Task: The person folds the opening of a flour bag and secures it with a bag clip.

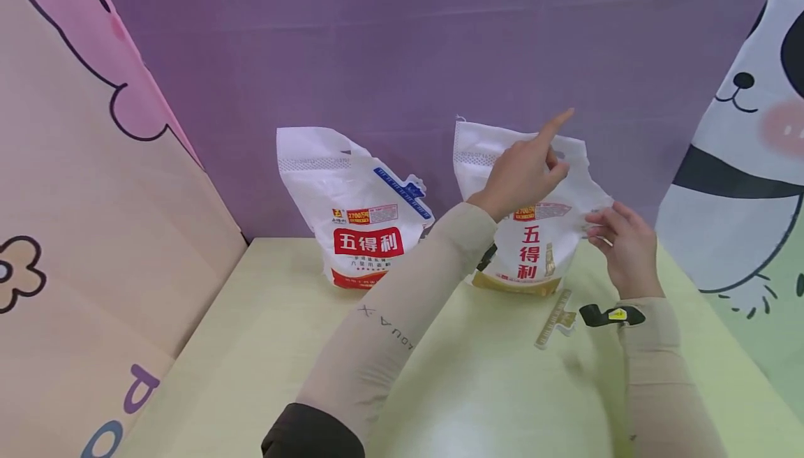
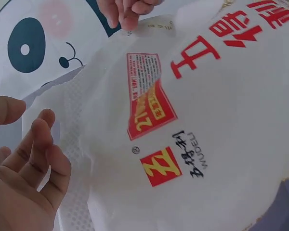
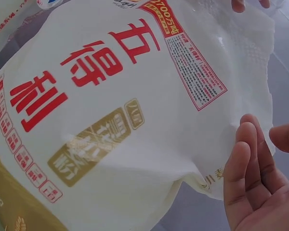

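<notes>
A white flour bag (image 1: pixel 477 179) with red lettering and a gold base stands upright on the table. My left hand (image 1: pixel 524 168) is over its upper front, index finger stretched toward the upper right. In the left wrist view the left hand's (image 2: pixel 26 168) fingers are loosely bent, with nothing between them and the thumb. My right hand (image 1: pixel 628 248) is at the bag's right edge. The right wrist view shows that hand's (image 3: pixel 260 178) fingers against the bag's edge, thumb apart from them. Whether the fingers press the bag is unclear. A flat gold ruler-like strip (image 1: pixel 554 320) lies before the bag.
To the left stands a second white flour bag (image 1: pixel 308 186) with a red label; a blue-and-white strip (image 1: pixel 403 193) sits along its slanted right edge. The pale yellow-green table (image 1: pixel 251 346) meets a purple backdrop (image 1: pixel 377 60) behind. Cartoon-printed cloths flank both sides.
</notes>
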{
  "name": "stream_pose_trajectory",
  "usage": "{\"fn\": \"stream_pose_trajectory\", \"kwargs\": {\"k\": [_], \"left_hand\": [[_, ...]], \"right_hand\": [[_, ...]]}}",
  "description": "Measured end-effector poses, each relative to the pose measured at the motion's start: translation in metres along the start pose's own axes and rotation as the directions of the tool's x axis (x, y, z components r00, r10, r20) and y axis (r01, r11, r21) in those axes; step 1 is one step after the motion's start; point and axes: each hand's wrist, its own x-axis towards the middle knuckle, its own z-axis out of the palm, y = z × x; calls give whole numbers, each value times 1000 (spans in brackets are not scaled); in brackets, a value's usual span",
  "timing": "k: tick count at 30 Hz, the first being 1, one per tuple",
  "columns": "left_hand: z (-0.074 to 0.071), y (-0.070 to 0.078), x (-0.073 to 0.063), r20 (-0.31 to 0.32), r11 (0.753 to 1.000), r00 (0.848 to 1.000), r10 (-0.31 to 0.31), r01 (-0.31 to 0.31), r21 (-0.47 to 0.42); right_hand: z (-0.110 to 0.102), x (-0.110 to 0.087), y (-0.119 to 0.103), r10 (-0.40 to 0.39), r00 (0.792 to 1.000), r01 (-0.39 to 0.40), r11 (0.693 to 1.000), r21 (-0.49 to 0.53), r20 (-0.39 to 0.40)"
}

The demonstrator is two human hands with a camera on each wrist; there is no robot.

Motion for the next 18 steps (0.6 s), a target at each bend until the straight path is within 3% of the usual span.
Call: {"fn": "stream_pose_trajectory", "kwargs": {"k": [9, 18], "left_hand": [[3, 4, 7, 36, 999, 999, -42, 41, 13], [5, 2, 12, 37, 994, 996, -85, 82, 74]], "right_hand": [[-3, 5, -1, 42, 996, -53, 990, 127, 81], [0, 10, -1, 99, 991, -110, 985, 132, 88]]}}
